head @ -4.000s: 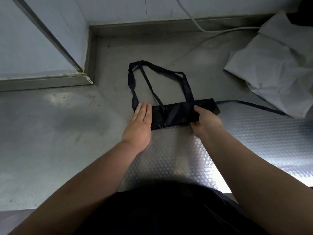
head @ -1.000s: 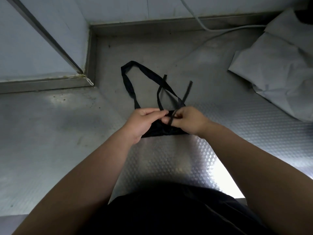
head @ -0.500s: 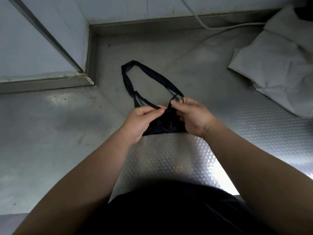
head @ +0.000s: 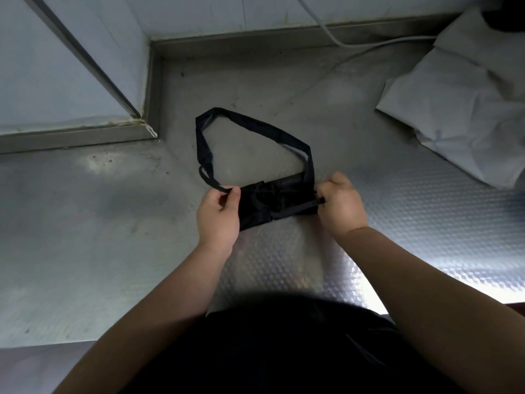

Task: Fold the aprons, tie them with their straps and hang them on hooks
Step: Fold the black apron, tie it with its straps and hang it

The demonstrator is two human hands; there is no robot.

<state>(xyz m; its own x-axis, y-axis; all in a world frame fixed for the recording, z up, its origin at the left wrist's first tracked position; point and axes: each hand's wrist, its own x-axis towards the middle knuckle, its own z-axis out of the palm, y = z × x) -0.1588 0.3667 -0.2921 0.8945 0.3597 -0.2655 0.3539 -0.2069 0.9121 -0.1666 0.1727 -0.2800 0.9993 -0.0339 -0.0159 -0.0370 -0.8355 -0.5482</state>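
Tightening the tie: my left hand (head: 218, 214) and right hand (head: 342, 204) now sit at opposite ends of the folded black apron (head: 267, 194), which lies flat on the steel desk (head: 99, 223) straight in front of me. Half a second ago both hands were bunched together over the middle of the bundle, working the straps across each other. Now they have drawn apart, and that is the change that matters.

The left grip is pinched on the left strap tail (head: 216, 186), thumb and forefinger closed over it at the bundle's left edge. The right grip is curled round the right strap tail (head: 301, 207), which runs taut across the lower front of the bundle into the fist. The neck loop (head: 255, 127) lies slack on the desk beyond the bundle, free of both hands.

I read this as the first cinch of the knot being pulled snug (whether a full knot has formed under the cloth I cannot tell, black on black). If so, the folding is done and the tying is under way, with the hanging not yet begun; no hook shows in this view.

A crumpled white cloth (head: 468, 109) rests well apart at the far right, and a pale cable (head: 369, 45) runs along the back edge.
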